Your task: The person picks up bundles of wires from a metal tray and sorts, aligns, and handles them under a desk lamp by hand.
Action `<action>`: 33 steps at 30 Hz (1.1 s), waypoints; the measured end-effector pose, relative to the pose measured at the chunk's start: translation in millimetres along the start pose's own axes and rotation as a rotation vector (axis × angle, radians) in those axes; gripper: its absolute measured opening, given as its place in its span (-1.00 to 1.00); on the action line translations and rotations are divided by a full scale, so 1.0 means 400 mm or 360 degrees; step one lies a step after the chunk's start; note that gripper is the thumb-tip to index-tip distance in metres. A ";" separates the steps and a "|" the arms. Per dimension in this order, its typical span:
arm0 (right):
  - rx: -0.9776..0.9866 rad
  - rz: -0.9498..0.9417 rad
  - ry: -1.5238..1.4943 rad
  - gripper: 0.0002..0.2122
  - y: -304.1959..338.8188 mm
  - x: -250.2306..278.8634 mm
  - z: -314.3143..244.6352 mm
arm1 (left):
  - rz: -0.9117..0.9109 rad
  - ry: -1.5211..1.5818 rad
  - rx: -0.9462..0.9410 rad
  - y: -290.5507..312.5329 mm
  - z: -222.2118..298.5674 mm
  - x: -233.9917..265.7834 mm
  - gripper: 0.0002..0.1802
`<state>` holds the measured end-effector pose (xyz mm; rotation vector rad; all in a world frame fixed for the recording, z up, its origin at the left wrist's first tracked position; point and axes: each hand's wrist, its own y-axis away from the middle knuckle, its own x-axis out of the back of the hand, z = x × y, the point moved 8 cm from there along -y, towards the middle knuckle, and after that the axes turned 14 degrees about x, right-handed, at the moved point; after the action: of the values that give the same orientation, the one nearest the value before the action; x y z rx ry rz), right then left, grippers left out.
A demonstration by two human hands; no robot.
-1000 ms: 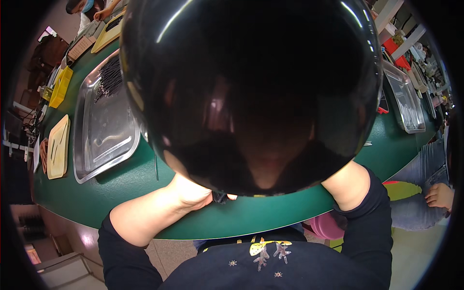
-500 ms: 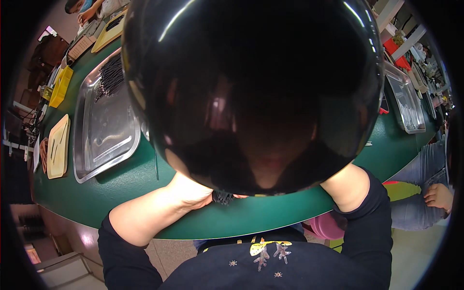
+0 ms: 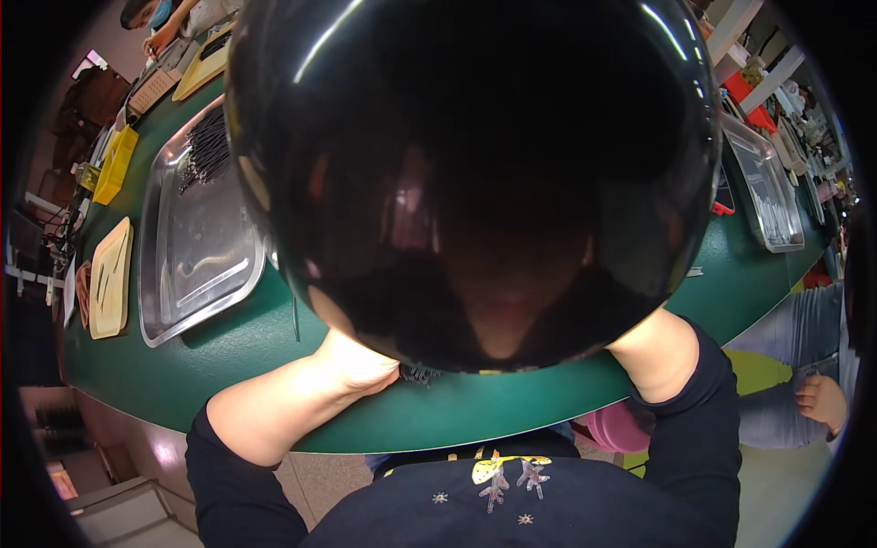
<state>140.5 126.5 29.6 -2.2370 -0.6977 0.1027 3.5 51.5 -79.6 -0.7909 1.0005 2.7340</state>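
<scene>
A large glossy black dome (image 3: 475, 183) fills the middle of the view and covers most of the work in front of me. My left hand (image 3: 370, 367) shows below its lower left rim, only wrist and hand edge visible; the fingers are hidden. Right beside it, thin black strands (image 3: 420, 374) stick out over the green table (image 3: 493, 402); whether the hand grips them I cannot tell. My right forearm (image 3: 662, 356) reaches under the dome's right side, and that hand is concealed behind it.
A metal tray (image 3: 206, 247) with a bundle of black wires (image 3: 208, 146) lies at left, near a cream tray (image 3: 111, 279) and a yellow bin (image 3: 116, 164). Another metal tray (image 3: 767, 187) stands at right. Other people sit far left and right; one's hand (image 3: 820, 402) rests at right.
Less of the black strands shows beside my left hand, and a bit of fingertip near them has gone from sight. The hand of the person at right has moved slightly down.
</scene>
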 end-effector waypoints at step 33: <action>-0.1008 0.0028 -0.0726 -0.88 0.060 -0.065 0.077 | -0.0343 -0.1254 -0.0470 0.023 0.079 -0.151 -0.86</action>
<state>120.6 120.6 -12.4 -2.8626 -1.0652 0.4680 38.8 68.1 -22.8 0.1764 0.3281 2.6309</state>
